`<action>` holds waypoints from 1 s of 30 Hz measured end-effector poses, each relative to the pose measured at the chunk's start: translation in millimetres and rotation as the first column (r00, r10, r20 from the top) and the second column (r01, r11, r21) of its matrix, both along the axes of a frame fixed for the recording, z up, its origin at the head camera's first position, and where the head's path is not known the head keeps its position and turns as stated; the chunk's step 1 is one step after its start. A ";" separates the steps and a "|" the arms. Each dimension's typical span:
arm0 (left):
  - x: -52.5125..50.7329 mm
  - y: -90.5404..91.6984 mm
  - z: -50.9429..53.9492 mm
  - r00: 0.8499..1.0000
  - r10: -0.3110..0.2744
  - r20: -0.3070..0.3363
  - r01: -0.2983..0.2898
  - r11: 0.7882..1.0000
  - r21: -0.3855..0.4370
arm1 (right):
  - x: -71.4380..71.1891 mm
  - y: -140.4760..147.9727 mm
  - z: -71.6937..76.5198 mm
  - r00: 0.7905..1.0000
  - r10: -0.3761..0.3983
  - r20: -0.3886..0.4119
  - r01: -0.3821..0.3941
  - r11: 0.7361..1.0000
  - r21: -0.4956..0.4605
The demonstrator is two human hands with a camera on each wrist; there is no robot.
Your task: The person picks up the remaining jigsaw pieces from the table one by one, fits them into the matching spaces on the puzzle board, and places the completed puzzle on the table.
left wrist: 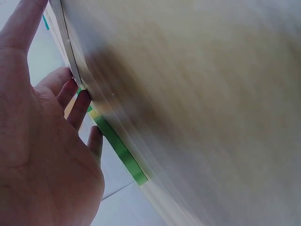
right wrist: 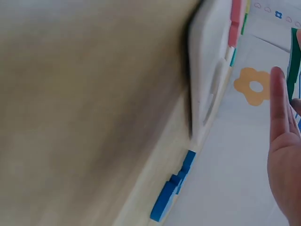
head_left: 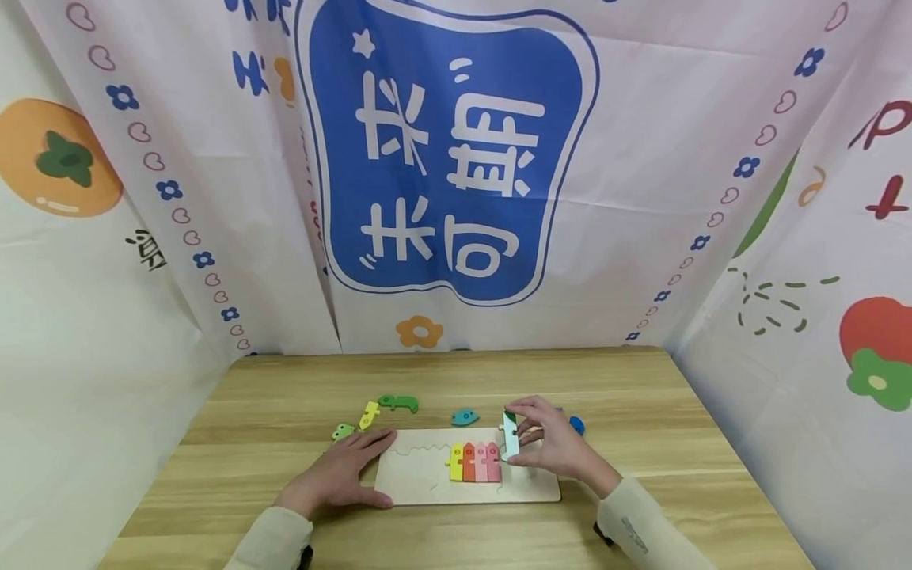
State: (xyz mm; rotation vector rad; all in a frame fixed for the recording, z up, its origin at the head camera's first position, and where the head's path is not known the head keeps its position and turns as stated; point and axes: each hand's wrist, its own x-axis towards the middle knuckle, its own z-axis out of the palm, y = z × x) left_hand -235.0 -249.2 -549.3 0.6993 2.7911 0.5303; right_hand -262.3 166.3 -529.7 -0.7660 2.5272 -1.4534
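Observation:
A pale wooden puzzle board (head_left: 409, 483) lies on the table, with a yellow piece (head_left: 456, 467), an orange-red piece (head_left: 469, 467) and pink pieces (head_left: 488, 469) side by side in its recess. My left hand (head_left: 342, 471) rests at the board's left edge, thumb and fingers spread. Above the board, just right of the pink pieces, my right hand (head_left: 559, 443) pinches a green puzzle piece (head_left: 509, 435) upright between thumb and fingers. Its face looks pale in the head view; a dark green side (right wrist: 294, 61) shows in the right wrist view.
Beyond the board lie a dark green piece (head_left: 399, 403), a loose yellow piece (head_left: 369, 415) and a teal piece (head_left: 465, 416). A light green frog-like head piece (head_left: 343, 431) is near my left fingers. Blue pieces (head_left: 576, 426) lie partly behind my right hand. Printed cloth (head_left: 606, 261) hangs around the table.

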 end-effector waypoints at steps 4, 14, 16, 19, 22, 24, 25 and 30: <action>-0.1 0.3 0.2 1.000 -0.004 0.004 0.004 1.000 -0.003 | 7.0 3.5 -4.8 0.998 0.047 0.040 -0.049 0.998 0.036; 0.6 0.5 1.0 1.000 -0.007 -0.003 0.006 1.000 -0.004 | 13.8 2.8 -10.3 0.997 0.069 0.022 -0.072 0.969 0.238; 0.7 0.6 2.1 1.000 -0.007 -0.003 0.007 1.000 -0.001 | 13.1 2.7 -12.2 0.998 0.065 0.004 -0.064 0.960 0.272; 1.4 0.9 4.7 1.000 -0.010 0.002 0.010 1.000 0.000 | 11.9 2.2 -14.1 0.997 0.069 -0.018 -0.060 0.949 0.309; 1.9 0.8 6.6 1.000 -0.014 0.000 0.014 1.000 0.001 | 11.6 1.2 -15.0 0.997 0.073 -0.025 -0.060 0.940 0.337; 2.0 0.6 7.5 1.000 -0.016 -0.005 0.016 1.000 -0.002 | 12.2 0.3 -14.0 0.997 0.074 -0.023 -0.062 0.939 0.340; 1.9 0.5 7.6 1.000 -0.017 -0.009 0.017 1.000 -0.003 | 12.5 -0.3 -13.8 0.997 0.073 -0.021 -0.062 0.937 0.343; 2.4 1.2 7.0 1.000 -0.021 -0.009 0.021 1.000 0.009 | 14.5 -2.6 -13.3 0.998 0.069 -0.001 -0.064 0.934 0.352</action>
